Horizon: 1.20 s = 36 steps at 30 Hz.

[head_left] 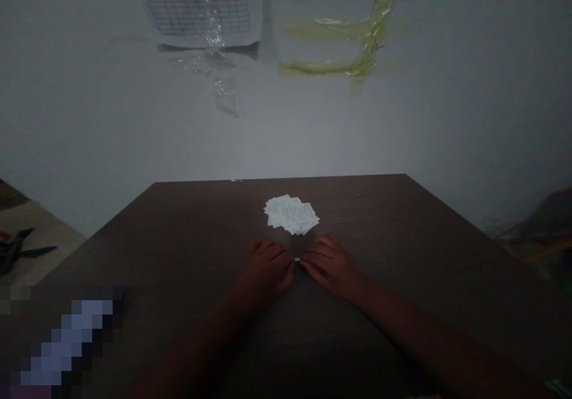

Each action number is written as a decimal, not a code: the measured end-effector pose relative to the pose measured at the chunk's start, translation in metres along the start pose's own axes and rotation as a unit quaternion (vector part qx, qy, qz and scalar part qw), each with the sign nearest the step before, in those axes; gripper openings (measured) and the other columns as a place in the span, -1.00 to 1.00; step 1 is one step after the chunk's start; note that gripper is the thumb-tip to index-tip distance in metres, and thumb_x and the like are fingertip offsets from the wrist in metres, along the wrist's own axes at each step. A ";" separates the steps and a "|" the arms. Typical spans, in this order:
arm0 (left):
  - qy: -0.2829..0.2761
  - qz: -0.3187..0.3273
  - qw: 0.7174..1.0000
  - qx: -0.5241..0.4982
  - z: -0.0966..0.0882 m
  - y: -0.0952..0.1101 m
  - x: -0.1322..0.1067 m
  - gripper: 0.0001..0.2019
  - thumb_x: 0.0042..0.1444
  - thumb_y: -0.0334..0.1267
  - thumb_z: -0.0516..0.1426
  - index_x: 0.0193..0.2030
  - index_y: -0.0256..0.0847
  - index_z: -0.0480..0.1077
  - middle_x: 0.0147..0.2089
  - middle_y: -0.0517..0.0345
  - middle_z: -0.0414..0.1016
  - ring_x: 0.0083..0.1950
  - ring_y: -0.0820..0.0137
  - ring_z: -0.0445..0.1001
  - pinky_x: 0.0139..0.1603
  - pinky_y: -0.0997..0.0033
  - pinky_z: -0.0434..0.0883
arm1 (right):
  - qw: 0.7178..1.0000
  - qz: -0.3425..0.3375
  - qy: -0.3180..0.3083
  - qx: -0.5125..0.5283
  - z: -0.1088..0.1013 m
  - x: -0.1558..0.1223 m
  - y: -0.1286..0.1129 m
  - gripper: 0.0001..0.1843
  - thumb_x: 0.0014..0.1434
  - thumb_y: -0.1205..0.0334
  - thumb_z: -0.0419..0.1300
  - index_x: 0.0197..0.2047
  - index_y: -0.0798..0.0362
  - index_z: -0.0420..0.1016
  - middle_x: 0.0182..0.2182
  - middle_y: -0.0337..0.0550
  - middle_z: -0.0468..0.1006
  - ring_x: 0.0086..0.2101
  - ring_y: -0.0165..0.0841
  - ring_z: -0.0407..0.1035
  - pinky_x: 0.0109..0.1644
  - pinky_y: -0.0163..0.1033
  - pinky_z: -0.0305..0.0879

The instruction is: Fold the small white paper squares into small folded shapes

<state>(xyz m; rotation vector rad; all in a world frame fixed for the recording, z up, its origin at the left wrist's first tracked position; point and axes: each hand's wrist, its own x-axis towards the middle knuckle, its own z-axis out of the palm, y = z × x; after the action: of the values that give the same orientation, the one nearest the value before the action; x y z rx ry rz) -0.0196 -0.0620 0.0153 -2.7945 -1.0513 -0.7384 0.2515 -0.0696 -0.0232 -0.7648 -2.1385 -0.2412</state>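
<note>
Left hand: my left hand (263,268) rests on the desk (179,238), fingers curled down, fingertips turned toward my right hand.
Right hand: my right hand (328,263) lies on the desk just beside the left, fingers bent inward so the two sets of fingertips meet in the middle.
Grip: both hands pinch a tiny white scrap (297,260) between their fingertips; my grip is closed on it from both sides, the left from the left edge, the right from the right edge.
Scrap: it sits low, right at the desk surface, between my hands; it is too small and dim for me to tell its shape or whether it carries print.
Paper pile: a loose heap of small white printed slips (291,214) lies on the desk just beyond my hands, toward the far edge, fanned out and overlapping; it is near my fingers but not touching them.
Desk: dark brown wood grain, pushed against a pale wall (89,119).
Wall: a gridded sheet (196,3) is stuck up high with clear tape, and strips of yellowish tape (357,41) hang to its right.
Left margin: a dark tool (18,250) lies on a lighter surface beside the desk; I cannot tell what kind.
</note>
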 end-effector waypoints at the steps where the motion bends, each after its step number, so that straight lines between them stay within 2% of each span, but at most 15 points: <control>1: -0.005 0.001 1.000 0.003 0.000 0.001 0.000 -0.80 0.48 -0.49 0.36 -0.01 -0.05 0.72 0.01 0.10 0.90 0.07 0.06 0.83 0.27 0.00 0.64 | 1.000 -0.002 0.003 -0.001 0.001 0.000 0.000 -0.84 0.64 0.37 0.38 0.00 -0.05 0.80 -0.18 -0.12 0.84 -0.13 -0.12 0.69 0.08 0.03 0.61; 5: -0.029 0.001 0.999 0.014 0.000 0.006 0.003 -0.78 0.51 -0.50 0.31 -0.07 -0.05 0.70 -0.04 0.08 0.87 0.05 0.05 0.83 0.27 -0.04 0.66 | 1.000 0.004 0.013 -0.008 0.005 -0.001 -0.002 -0.81 0.58 0.38 0.35 0.10 -0.04 0.79 -0.12 -0.10 0.85 -0.08 -0.10 0.67 0.10 0.07 0.57; 11: -0.048 0.001 0.999 -0.003 0.001 0.014 0.007 -0.75 0.53 -0.47 0.27 -0.05 0.01 0.71 -0.05 0.06 0.86 0.05 0.02 0.82 0.26 -0.11 0.68 | 1.000 0.001 0.008 -0.027 0.010 0.002 -0.009 -0.79 0.42 0.44 0.32 -0.02 -0.07 0.68 -0.10 -0.11 0.84 -0.07 -0.10 0.61 0.12 0.08 0.48; 19: -0.037 0.010 0.999 0.004 0.000 0.017 0.006 -0.68 0.66 -0.46 0.19 -0.05 0.00 0.72 -0.03 0.08 0.87 0.04 0.05 0.81 0.32 -0.08 0.69 | 0.998 0.003 0.013 -0.055 0.009 0.004 -0.009 -0.79 0.40 0.46 0.29 -0.07 -0.06 0.63 -0.16 -0.12 0.77 -0.11 -0.11 0.57 0.10 0.06 0.41; 25: 0.026 0.032 0.999 0.016 0.007 -0.001 -0.001 -0.73 0.66 -0.44 0.24 -0.08 -0.02 0.69 -0.06 0.11 0.89 0.01 0.12 0.82 0.34 -0.01 0.64 | 0.996 0.044 0.012 -0.072 0.005 0.000 0.013 -0.84 0.38 0.42 0.33 -0.10 -0.06 0.63 -0.21 -0.12 0.73 -0.13 -0.10 0.54 0.07 0.02 0.39; 28: 0.049 0.017 0.998 0.018 0.007 -0.015 -0.003 -0.76 0.63 -0.46 0.29 -0.02 -0.02 0.73 -0.04 0.13 0.89 0.01 0.17 0.82 0.33 0.08 0.62 | 0.994 0.065 0.024 -0.080 0.001 -0.003 0.030 -0.83 0.38 0.43 0.32 -0.15 -0.09 0.58 -0.24 -0.14 0.72 -0.15 -0.10 0.54 0.03 -0.01 0.38; 33: 0.056 0.013 0.998 0.016 0.007 -0.027 -0.004 -0.76 0.64 -0.43 0.28 0.04 -0.03 0.78 -0.03 0.11 0.89 0.03 0.14 0.80 0.29 0.07 0.62 | 0.993 0.090 0.019 -0.068 -0.003 -0.007 0.035 -0.83 0.49 0.41 0.32 -0.07 -0.08 0.63 -0.18 -0.10 0.75 -0.13 -0.09 0.58 0.08 0.01 0.46; 36: 0.023 0.012 1.000 0.005 0.009 -0.027 -0.004 -0.76 0.67 -0.41 0.26 0.11 -0.04 0.78 0.06 0.07 0.90 0.12 0.10 0.78 0.33 0.02 0.60 | 0.994 0.100 -0.013 -0.041 -0.004 -0.008 0.028 -0.82 0.60 0.40 0.29 0.03 -0.08 0.68 -0.10 -0.04 0.79 -0.04 -0.04 0.60 0.16 0.06 0.50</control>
<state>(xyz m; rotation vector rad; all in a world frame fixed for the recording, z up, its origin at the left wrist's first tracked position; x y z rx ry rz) -0.0356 -0.0417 0.0024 -2.7623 -1.0093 -0.7890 0.2745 -0.0527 -0.0296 -1.0278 -2.0684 -0.2151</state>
